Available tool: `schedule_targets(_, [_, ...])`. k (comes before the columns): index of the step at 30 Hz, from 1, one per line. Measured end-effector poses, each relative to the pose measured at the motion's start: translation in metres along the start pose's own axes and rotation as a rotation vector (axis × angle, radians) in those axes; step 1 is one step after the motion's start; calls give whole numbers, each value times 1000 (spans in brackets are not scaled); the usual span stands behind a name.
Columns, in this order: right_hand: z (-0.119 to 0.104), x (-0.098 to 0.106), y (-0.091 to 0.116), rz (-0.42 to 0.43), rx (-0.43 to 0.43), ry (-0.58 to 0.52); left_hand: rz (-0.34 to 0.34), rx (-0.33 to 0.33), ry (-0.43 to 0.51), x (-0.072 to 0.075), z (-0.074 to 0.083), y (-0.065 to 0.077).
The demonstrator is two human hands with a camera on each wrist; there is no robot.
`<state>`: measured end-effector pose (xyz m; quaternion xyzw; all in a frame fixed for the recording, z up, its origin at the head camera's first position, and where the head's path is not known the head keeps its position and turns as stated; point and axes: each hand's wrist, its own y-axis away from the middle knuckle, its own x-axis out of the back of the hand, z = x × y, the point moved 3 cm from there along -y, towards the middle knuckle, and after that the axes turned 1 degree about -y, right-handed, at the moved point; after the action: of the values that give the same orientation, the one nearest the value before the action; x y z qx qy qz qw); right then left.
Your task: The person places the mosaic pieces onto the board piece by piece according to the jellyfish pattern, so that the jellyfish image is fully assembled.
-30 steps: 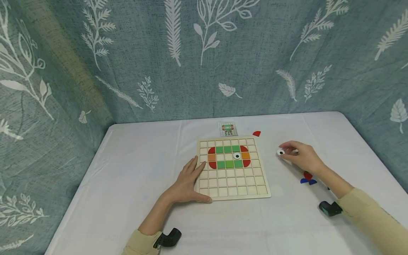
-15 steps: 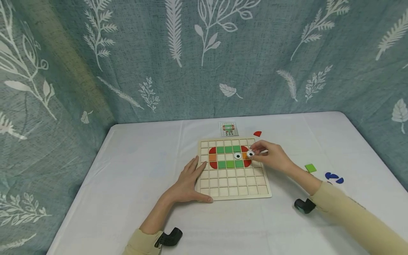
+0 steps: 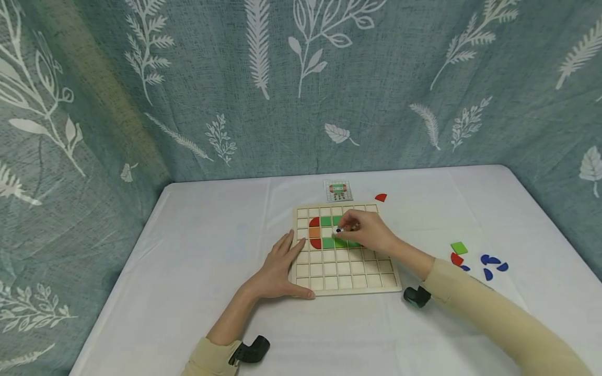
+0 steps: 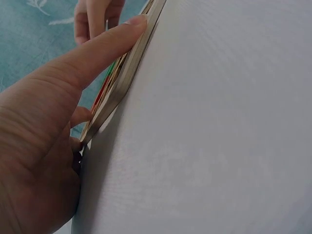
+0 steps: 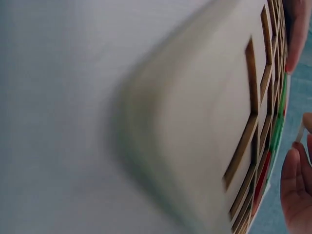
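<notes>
A pale wooden grid board [image 3: 331, 269] lies on the table, with red, orange and green tiles set in its upper cells. My left hand [image 3: 277, 269] rests against its left side, fingers spread and thumb along the front edge. In the left wrist view, that thumb lies against the board's edge [image 4: 124, 78]. Over the upper middle cells, my right hand [image 3: 369, 230] pinches a white eye tile [image 3: 338, 230] between thumb and fingers. This hand covers the board's right-hand tiles, including the other eye tile. In the right wrist view, the pinching fingers [image 5: 292, 180] are partly cut off.
Behind the board lies a small picture card [image 3: 338, 191] with a coloured figure. A red quarter-circle piece [image 3: 381, 197] is right of it. Farther right lie a green tile [image 3: 459, 248], a red piece [image 3: 456, 259] and several blue pieces [image 3: 488, 274]. A patterned curtain [image 3: 282, 141] hangs behind the table.
My right hand has carried the eye tile leftward from the right of the board to over its upper middle cells. The left hand stays in place on the board.
</notes>
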<state>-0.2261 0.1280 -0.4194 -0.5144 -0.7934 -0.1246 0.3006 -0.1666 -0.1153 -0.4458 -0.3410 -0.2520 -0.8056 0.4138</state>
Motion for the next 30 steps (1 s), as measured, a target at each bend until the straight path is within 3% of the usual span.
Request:
schedule_targets(11, [-10,-15,-17,-68,110,187,-13,-3,14,0,0,0])
schedule_targets(22, [-14,-19,-18,-62,178,196,1,-21,9,1,-2,0])
schedule_targets(30, [-10,-15,-12,-28,150,144,2,-17,14,1,0,1])
